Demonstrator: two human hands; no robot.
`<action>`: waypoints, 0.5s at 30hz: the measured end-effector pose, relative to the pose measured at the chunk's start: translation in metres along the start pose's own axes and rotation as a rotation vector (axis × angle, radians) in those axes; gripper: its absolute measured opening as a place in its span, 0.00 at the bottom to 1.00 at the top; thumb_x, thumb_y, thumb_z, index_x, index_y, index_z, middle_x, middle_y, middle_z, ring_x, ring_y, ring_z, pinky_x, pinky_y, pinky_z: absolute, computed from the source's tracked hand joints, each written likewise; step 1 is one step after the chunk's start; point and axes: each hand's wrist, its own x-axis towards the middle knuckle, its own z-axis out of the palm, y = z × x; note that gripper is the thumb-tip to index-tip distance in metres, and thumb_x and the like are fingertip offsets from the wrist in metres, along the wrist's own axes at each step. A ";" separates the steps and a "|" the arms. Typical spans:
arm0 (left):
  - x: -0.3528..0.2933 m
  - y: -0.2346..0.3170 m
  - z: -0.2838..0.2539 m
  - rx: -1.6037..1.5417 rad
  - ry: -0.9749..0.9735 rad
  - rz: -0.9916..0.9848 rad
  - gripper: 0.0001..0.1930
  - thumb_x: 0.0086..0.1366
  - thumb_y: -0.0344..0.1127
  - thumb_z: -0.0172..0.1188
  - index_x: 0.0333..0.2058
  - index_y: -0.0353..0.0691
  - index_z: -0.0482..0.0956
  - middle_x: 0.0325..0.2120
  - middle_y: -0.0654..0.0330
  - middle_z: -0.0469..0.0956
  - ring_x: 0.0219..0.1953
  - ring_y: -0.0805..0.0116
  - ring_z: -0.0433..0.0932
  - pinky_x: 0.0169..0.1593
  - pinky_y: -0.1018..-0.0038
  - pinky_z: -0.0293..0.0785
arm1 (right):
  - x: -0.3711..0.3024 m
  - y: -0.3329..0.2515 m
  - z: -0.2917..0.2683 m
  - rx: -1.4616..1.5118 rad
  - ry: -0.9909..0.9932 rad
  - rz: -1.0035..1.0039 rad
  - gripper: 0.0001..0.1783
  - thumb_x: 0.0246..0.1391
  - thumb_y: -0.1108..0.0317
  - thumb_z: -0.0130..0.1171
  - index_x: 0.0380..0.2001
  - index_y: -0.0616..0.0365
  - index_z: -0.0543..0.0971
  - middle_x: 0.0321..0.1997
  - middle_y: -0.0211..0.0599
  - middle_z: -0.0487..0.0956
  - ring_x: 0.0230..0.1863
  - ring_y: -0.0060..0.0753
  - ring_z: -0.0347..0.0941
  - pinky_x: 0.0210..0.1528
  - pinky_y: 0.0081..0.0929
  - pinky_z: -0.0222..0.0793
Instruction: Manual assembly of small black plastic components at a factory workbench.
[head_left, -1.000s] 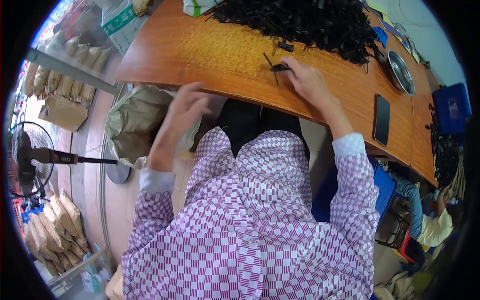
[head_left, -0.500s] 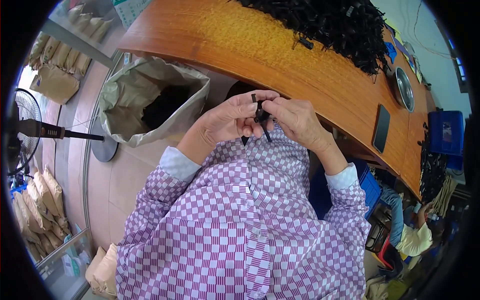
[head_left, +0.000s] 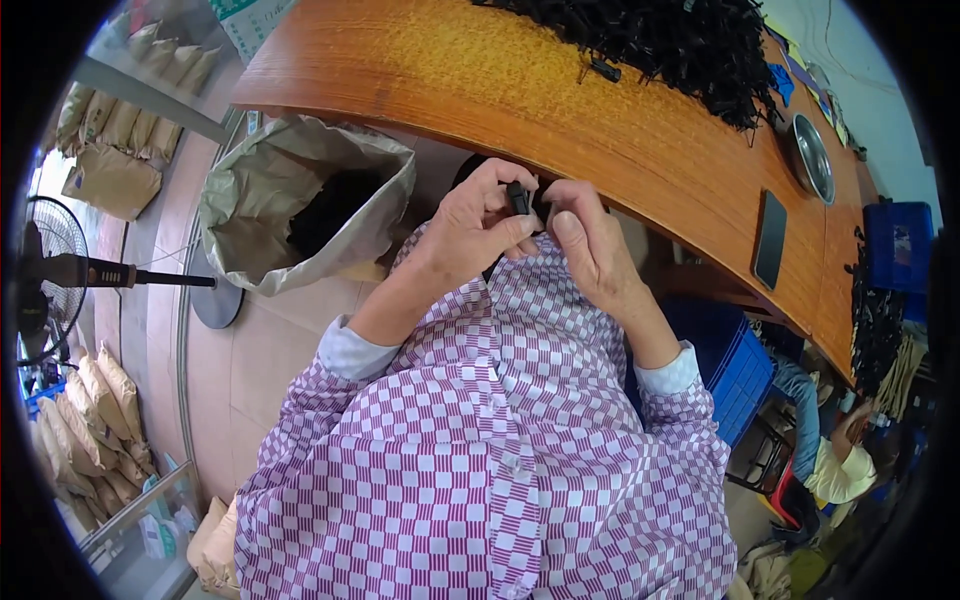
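Note:
My left hand pinches a small black plastic part between thumb and fingers, just off the near edge of the wooden table. Close beside it on the right, my right hand has its fingers bent inward toward the part. Its fingertips are partly hidden, and what they hold, if anything, does not show clearly. On the table ahead lies a big heap of similar black parts. One loose black part rests apart from the heap, on the table's worn yellowish surface.
An open pale sack with black contents stands on the floor at the left, near a fan. The wooden table bears a phone and a metal bowl. A blue crate is below it; another person sits at right.
The black part has turned and now stands more upright in my left fingers; its thin dark piece no longer shows hanging below. My right hand has drawn slightly away from the part.

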 end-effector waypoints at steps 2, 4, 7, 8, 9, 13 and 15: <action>0.001 -0.005 0.007 0.233 0.078 0.100 0.15 0.62 0.23 0.55 0.47 0.39 0.66 0.29 0.62 0.75 0.27 0.76 0.76 0.30 0.82 0.73 | -0.004 -0.003 0.004 0.116 -0.064 0.108 0.14 0.66 0.61 0.43 0.43 0.61 0.68 0.23 0.42 0.73 0.24 0.39 0.72 0.26 0.30 0.64; 0.002 -0.005 0.011 0.360 0.101 0.150 0.14 0.62 0.22 0.55 0.45 0.38 0.66 0.27 0.64 0.74 0.26 0.79 0.74 0.29 0.83 0.71 | -0.007 -0.004 0.008 0.116 -0.042 0.111 0.14 0.66 0.60 0.42 0.42 0.61 0.68 0.22 0.42 0.72 0.23 0.38 0.71 0.25 0.30 0.63; 0.004 0.000 0.017 0.640 0.146 0.184 0.14 0.59 0.20 0.57 0.42 0.38 0.66 0.21 0.66 0.69 0.21 0.82 0.66 0.25 0.83 0.64 | -0.011 -0.002 0.011 0.116 -0.019 0.114 0.17 0.67 0.57 0.39 0.40 0.61 0.68 0.19 0.41 0.70 0.20 0.37 0.68 0.24 0.31 0.62; 0.003 0.002 0.019 0.649 0.137 0.179 0.14 0.59 0.20 0.57 0.42 0.38 0.66 0.21 0.66 0.69 0.21 0.82 0.66 0.25 0.83 0.64 | -0.012 -0.001 0.011 0.105 -0.022 0.110 0.16 0.67 0.57 0.40 0.39 0.60 0.68 0.19 0.41 0.69 0.19 0.36 0.67 0.24 0.31 0.62; 0.004 0.006 0.022 0.710 0.146 0.183 0.14 0.58 0.20 0.57 0.42 0.38 0.66 0.20 0.65 0.68 0.20 0.81 0.65 0.25 0.82 0.63 | -0.014 0.002 0.011 0.094 -0.025 0.106 0.16 0.67 0.58 0.40 0.38 0.60 0.68 0.18 0.40 0.68 0.18 0.36 0.67 0.24 0.30 0.62; 0.006 0.008 0.030 0.864 0.156 0.184 0.15 0.56 0.20 0.58 0.41 0.38 0.66 0.20 0.59 0.68 0.21 0.70 0.66 0.25 0.75 0.64 | -0.018 0.008 0.012 0.138 -0.001 0.088 0.15 0.67 0.58 0.40 0.37 0.60 0.68 0.17 0.40 0.67 0.18 0.34 0.66 0.23 0.29 0.62; 0.008 0.006 0.031 0.918 0.169 0.179 0.15 0.55 0.22 0.57 0.41 0.39 0.67 0.25 0.49 0.73 0.25 0.52 0.74 0.30 0.66 0.71 | -0.020 0.010 0.013 0.167 0.016 0.082 0.15 0.67 0.59 0.40 0.36 0.60 0.68 0.17 0.40 0.66 0.18 0.34 0.66 0.23 0.29 0.61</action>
